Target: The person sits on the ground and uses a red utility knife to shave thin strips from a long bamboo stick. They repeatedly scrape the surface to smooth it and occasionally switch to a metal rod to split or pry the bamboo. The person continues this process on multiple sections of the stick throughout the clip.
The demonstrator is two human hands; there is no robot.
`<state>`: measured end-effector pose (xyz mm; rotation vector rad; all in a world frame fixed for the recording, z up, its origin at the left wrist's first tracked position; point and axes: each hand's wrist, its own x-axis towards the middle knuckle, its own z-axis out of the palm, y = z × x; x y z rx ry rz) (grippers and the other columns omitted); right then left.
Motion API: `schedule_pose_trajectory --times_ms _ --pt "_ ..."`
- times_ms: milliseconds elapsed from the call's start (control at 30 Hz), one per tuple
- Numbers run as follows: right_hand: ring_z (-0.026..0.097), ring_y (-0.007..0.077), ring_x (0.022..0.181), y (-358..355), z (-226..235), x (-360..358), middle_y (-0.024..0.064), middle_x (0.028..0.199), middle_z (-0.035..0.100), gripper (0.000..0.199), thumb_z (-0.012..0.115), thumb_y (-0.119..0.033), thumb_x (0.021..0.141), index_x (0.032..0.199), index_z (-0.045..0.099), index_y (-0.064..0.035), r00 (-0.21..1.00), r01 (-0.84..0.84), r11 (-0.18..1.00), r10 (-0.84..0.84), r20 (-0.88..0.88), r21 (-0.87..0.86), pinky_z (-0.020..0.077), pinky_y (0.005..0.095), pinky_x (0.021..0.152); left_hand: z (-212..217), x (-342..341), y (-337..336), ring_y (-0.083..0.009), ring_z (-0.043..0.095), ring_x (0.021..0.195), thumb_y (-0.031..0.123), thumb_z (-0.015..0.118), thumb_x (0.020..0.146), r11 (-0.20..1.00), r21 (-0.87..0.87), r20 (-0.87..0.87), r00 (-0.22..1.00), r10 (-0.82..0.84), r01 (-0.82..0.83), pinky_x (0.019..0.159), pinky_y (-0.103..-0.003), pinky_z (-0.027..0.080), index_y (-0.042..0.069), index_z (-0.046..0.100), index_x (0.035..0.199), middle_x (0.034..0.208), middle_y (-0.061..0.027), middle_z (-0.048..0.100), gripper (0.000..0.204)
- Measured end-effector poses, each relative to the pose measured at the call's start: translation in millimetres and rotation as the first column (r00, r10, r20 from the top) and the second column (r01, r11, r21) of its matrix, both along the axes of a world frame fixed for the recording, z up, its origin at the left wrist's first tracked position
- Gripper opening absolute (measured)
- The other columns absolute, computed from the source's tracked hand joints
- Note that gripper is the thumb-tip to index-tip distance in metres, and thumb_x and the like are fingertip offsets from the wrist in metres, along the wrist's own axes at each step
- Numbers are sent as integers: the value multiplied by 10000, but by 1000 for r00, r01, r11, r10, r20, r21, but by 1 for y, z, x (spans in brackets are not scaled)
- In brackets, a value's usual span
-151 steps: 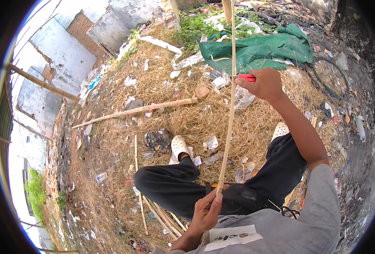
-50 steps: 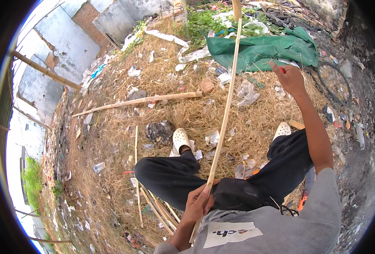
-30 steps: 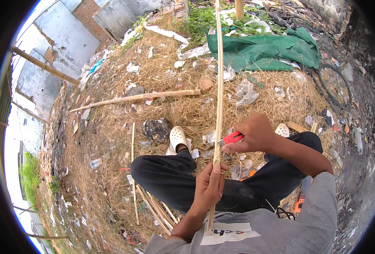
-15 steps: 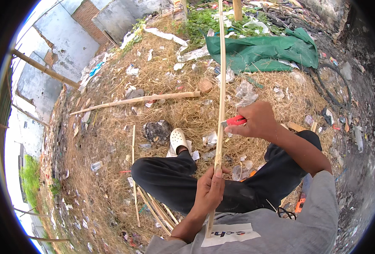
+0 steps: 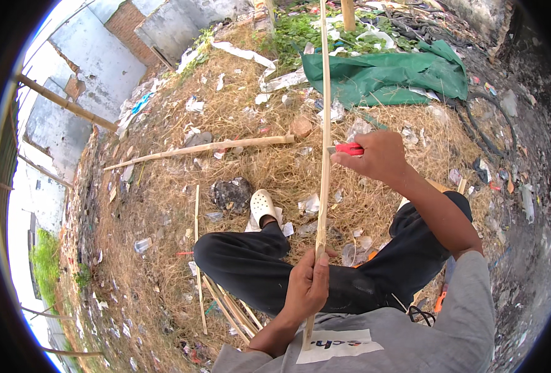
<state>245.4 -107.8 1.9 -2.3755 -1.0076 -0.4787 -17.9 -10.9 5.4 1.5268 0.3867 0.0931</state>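
I sit on dry grass in black trousers and white clogs (image 5: 261,205). A long thin bamboo strip (image 5: 324,124) runs from my lap away toward the far ground. My left hand (image 5: 306,286) grips its near end by my waist. My right hand (image 5: 378,155) holds a red-handled knife (image 5: 348,148) with its blade pressed against the strip about halfway along it.
A green tarp (image 5: 387,78) lies ahead to the right. A thick bamboo pole (image 5: 201,148) lies across the grass ahead to the left. Several split bamboo strips (image 5: 225,308) lie beside my left thigh. Litter and a dark rock (image 5: 230,193) dot the grass; grey walls stand left.
My right hand with the knife has slid farther out along the strip, away from me. Five seconds ago it was at the far end, then came back near my knee.
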Motion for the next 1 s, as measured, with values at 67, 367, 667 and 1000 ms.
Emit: schedule_pose_trajectory --times_ms 67,367,667,1000 --pt "521 286 401 -6 6 3 82 421 460 683 623 -740 686 506 548 -86 998 -62 998 62 25 -21 389 398 406 -5 -6 -4 20 340 429 266 407 1030 998 -56 5 1000 -29 29 406 -169 257 23 566 1072 527 92 406 294" --pt "461 236 395 1 -9 -49 41 433 423 705 656 -774 614 460 461 -115 907 -397 916 402 126 -61 347 370 411 -2 7 9 -72 397 512 185 440 1008 956 285 34 998 60 -67 478 -274 315 21 571 1060 581 3 434 216" --pt "457 241 366 9 -11 -21 49 413 431 695 647 -765 630 445 493 -113 943 -287 956 293 157 -61 351 371 408 -6 10 12 -49 372 517 165 426 1010 972 225 2 998 66 -65 472 -257 300 27 565 1047 590 22 403 200" --pt "510 289 405 7 -1 18 102 443 484 656 638 -697 713 499 558 -82 999 4 1000 -4 48 -13 380 391 413 -16 -9 4 23 346 448 225 409 1026 995 91 13 1000 -29 27 413 -176 242 25 563 1106 542 95 398 265"
